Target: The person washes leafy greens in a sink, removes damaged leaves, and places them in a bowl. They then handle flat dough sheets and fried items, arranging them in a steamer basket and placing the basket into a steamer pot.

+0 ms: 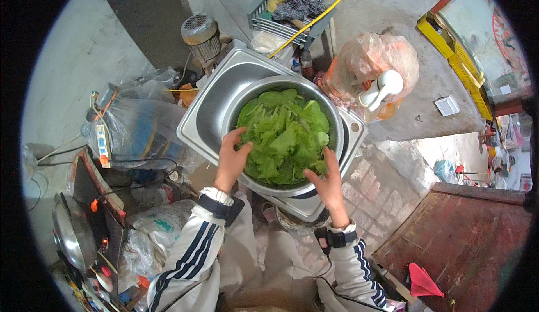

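A round metal basin (337, 143) full of green leafy vegetables (282, 137) rests on a stainless steel sink (210, 101), over its right part. At the left side of the leaves is my left hand (233, 156), its fingers spread and the fingertips against the greens. My right hand (328, 183) is at the lower right side, thumb and fingers apart, touching the outer leaves near the basin's rim. Neither hand has plainly closed on anything; some fingertips are partly hidden among the leaves.
An electric motor (202, 36) stands behind the sink. Beyond it are a rack (286, 21) and a yellow hose or cable (320, 15). Plastic bags (374, 66) with a white-handled item (381, 89) stand right of the sink. Left are a wrapped bundle (143, 122) and a metal wok or lid (76, 232).
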